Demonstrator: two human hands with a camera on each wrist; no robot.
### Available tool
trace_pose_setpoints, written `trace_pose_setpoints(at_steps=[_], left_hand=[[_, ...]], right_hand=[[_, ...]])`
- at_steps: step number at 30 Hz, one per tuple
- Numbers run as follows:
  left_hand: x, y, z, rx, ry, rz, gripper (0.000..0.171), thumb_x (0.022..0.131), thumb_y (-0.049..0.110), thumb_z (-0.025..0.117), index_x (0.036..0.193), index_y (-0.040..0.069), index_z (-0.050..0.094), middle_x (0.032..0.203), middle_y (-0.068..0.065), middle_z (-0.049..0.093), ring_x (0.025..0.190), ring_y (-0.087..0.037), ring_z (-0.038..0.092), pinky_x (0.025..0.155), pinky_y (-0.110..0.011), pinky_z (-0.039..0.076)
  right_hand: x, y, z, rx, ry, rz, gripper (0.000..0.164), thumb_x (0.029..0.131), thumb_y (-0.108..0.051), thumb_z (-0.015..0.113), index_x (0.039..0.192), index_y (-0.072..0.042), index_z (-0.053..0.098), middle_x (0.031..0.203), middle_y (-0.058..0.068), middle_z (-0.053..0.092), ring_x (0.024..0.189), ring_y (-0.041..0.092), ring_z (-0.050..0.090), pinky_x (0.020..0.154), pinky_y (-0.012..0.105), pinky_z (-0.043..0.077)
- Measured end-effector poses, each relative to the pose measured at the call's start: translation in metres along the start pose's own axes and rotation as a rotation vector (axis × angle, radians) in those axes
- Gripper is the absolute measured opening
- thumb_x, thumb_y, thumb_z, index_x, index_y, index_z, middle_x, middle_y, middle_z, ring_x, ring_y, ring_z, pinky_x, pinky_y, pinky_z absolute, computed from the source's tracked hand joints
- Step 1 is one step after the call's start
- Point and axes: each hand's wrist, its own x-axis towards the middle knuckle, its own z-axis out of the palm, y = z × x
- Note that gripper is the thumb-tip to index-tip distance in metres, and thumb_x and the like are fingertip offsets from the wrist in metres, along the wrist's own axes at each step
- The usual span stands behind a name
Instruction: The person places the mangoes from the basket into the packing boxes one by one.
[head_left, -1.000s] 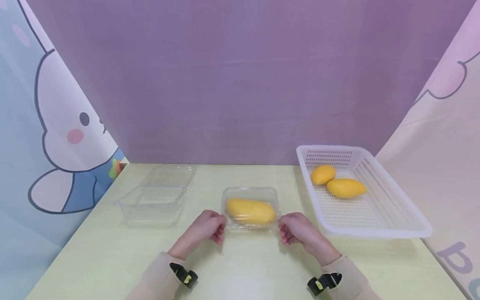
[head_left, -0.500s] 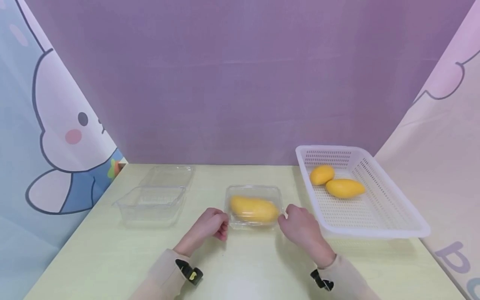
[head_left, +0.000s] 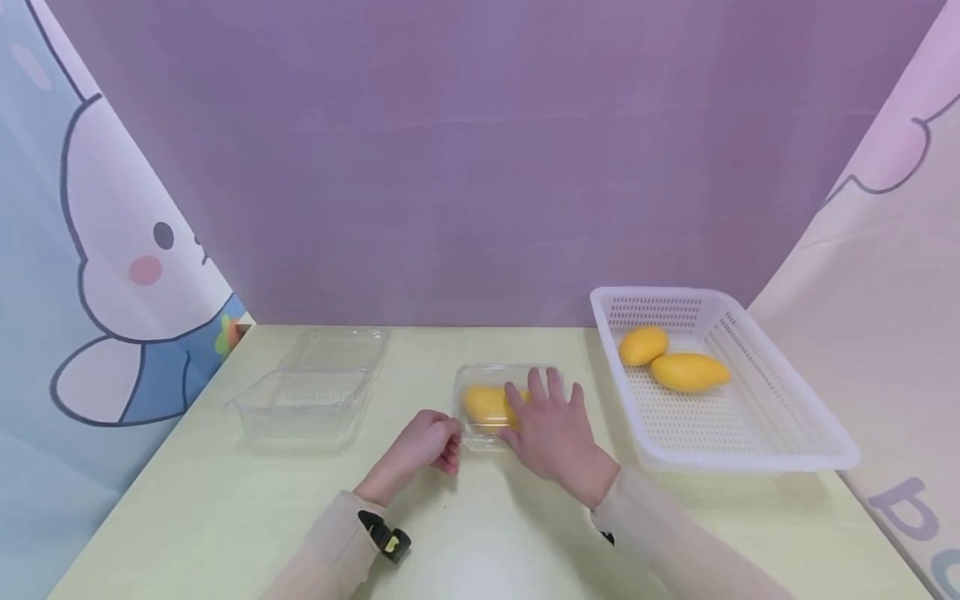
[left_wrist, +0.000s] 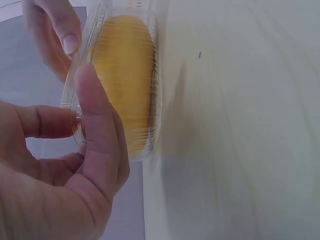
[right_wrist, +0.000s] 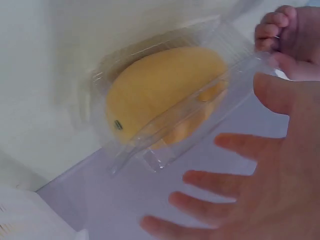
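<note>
In the head view a clear plastic clamshell box (head_left: 477,439) sits mid-table with its lid down over a yellow mango (head_left: 483,405). My left hand (head_left: 424,447) pinches the rim at the box's front left corner between thumb and finger, as the left wrist view confirms. My right hand (head_left: 551,435) is spread flat over the right part of the lid, hiding some of the mango. In the right wrist view its fingers (right_wrist: 210,182) are straight and apart; whether they touch the lid I cannot tell.
On the left stands another clear clamshell box (head_left: 300,417), its lid (head_left: 337,350) folded back. A white perforated basket (head_left: 750,458) on the right holds two mangoes (head_left: 690,372). A purple backdrop (head_left: 480,167) rises behind the table's far edge.
My right hand has let go of the box's right corner and swung up and left over the lid, fingers spreading. The box shifted slightly right and back; my left hand stays at its corner.
</note>
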Motion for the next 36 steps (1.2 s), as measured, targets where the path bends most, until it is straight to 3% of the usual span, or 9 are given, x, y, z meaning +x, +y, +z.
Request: trace_pose_setpoints(at_steps=[5, 9, 13, 16, 21, 24, 29, 33, 36], left_hand=[[0.002, 0.001, 0.001, 0.011, -0.002, -0.001, 0.02, 0.091, 0.009, 0.048, 0.083, -0.007, 0.058, 0.065, -0.005, 0.055, 0.051, -0.015, 0.058, 0.055, -0.031, 0.057], [0.001, 0.002, 0.001, 0.024, 0.006, -0.008, 0.022, 0.092, 0.01, 0.049, 0.086, -0.007, 0.06, 0.067, -0.006, 0.056, 0.051, -0.015, 0.058, 0.055, -0.031, 0.057], [-0.003, 0.001, -0.001, 0.137, 0.058, 0.016, 0.023, 0.096, 0.014, 0.052, 0.095, -0.007, 0.062, 0.07, -0.01, 0.06, 0.054, -0.018, 0.06, 0.057, -0.032, 0.056], [-0.008, 0.003, -0.005, 0.301, 0.137, 0.086, 0.02, 0.098, 0.015, 0.052, 0.1, -0.001, 0.063, 0.075, -0.009, 0.062, 0.06, -0.018, 0.059, 0.06, -0.033, 0.052], [-0.019, 0.014, -0.015, 0.534, 0.269, 0.27, 0.01, 0.094, 0.011, 0.056, 0.094, 0.007, 0.065, 0.081, 0.0, 0.061, 0.071, -0.016, 0.054, 0.067, -0.034, 0.047], [-0.026, 0.022, -0.021, 0.627, 0.29, 0.356, 0.008, 0.094, 0.01, 0.058, 0.095, 0.007, 0.066, 0.082, 0.001, 0.06, 0.075, -0.016, 0.055, 0.07, -0.035, 0.048], [-0.031, 0.035, -0.033, 0.772, 0.284, 0.443, 0.018, 0.096, 0.012, 0.059, 0.108, 0.001, 0.068, 0.095, -0.006, 0.064, 0.09, -0.025, 0.06, 0.078, -0.041, 0.052], [-0.03, 0.04, -0.049, 0.904, 0.301, 0.523, 0.026, 0.097, 0.013, 0.059, 0.115, -0.003, 0.067, 0.107, -0.016, 0.067, 0.102, -0.036, 0.063, 0.086, -0.049, 0.053], [-0.027, 0.04, -0.064, 1.007, 0.332, 0.545, 0.03, 0.098, 0.016, 0.058, 0.119, -0.005, 0.066, 0.113, -0.021, 0.067, 0.106, -0.041, 0.061, 0.091, -0.054, 0.051]], right_hand=[[0.009, 0.001, 0.002, 0.08, -0.109, -0.016, 0.06, 0.102, -0.049, 0.053, 0.155, -0.023, 0.043, 0.156, 0.024, 0.038, 0.142, 0.047, 0.034, 0.095, 0.068, 0.045], [0.013, 0.004, 0.003, 0.128, -0.143, -0.025, 0.058, 0.103, -0.047, 0.054, 0.155, -0.023, 0.043, 0.154, 0.025, 0.038, 0.14, 0.045, 0.036, 0.086, 0.063, 0.052], [0.017, 0.007, 0.003, 0.13, -0.147, -0.03, 0.059, 0.102, -0.046, 0.055, 0.155, -0.023, 0.043, 0.151, 0.024, 0.04, 0.135, 0.044, 0.039, 0.08, 0.059, 0.054], [0.02, 0.01, 0.003, 0.122, -0.143, -0.033, 0.058, 0.102, -0.045, 0.057, 0.154, -0.022, 0.044, 0.148, 0.024, 0.042, 0.132, 0.043, 0.042, 0.075, 0.056, 0.055], [0.026, 0.017, 0.0, 0.124, -0.157, -0.033, 0.059, 0.101, -0.044, 0.06, 0.154, -0.022, 0.044, 0.144, 0.024, 0.044, 0.128, 0.043, 0.043, 0.07, 0.052, 0.055], [0.029, 0.021, -0.002, 0.129, -0.177, -0.027, 0.06, 0.101, -0.044, 0.06, 0.154, -0.022, 0.043, 0.144, 0.024, 0.044, 0.13, 0.043, 0.042, 0.073, 0.053, 0.056], [0.034, 0.026, -0.004, 0.151, -0.193, -0.03, 0.06, 0.1, -0.04, 0.062, 0.154, -0.021, 0.044, 0.145, 0.023, 0.044, 0.134, 0.044, 0.04, 0.08, 0.057, 0.055], [0.037, 0.027, -0.003, 0.157, -0.197, -0.033, 0.06, 0.101, -0.039, 0.062, 0.154, -0.021, 0.043, 0.144, 0.022, 0.044, 0.134, 0.043, 0.04, 0.08, 0.056, 0.055], [0.04, 0.027, -0.002, 0.157, -0.207, -0.037, 0.06, 0.101, -0.039, 0.062, 0.155, -0.022, 0.042, 0.143, 0.021, 0.045, 0.132, 0.042, 0.041, 0.081, 0.055, 0.055]])
